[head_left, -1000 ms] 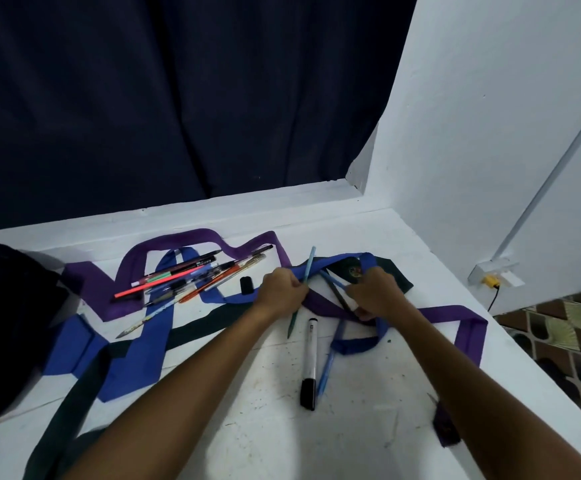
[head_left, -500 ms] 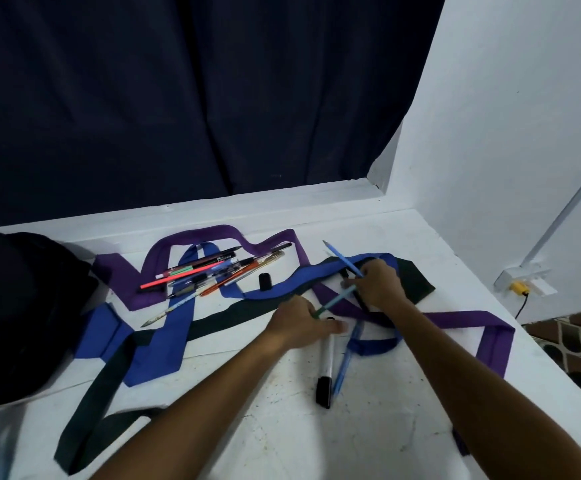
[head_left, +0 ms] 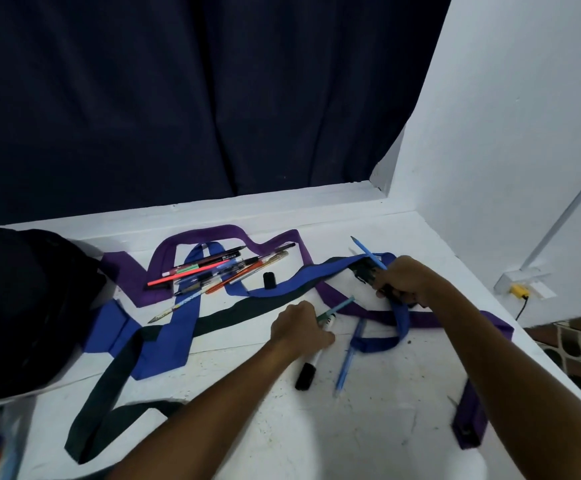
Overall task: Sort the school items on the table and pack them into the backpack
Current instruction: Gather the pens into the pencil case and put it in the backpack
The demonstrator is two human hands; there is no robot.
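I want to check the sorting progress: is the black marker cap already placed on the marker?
No, the small black cap lies alone on the blue tie, apart from the marker beneath the left hand.

Black fabric backpack [head_left: 22, 306] at far left of white table [head_left: 368, 427]; bundle of pens and pencils [head_left: 219, 271] right of it, on crossed purple, blue and dark-green cloth ties [head_left: 164, 337]; black-capped white marker [head_left: 310, 368] nearer, blue pen [head_left: 346, 362] just right.

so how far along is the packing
Early. Done: a pile of pens and pencils sits gathered on the table. In hand: the left hand grips a teal pencil, the right hand a blue pencil. Left: marker, blue pen, ties, all outside the backpack.
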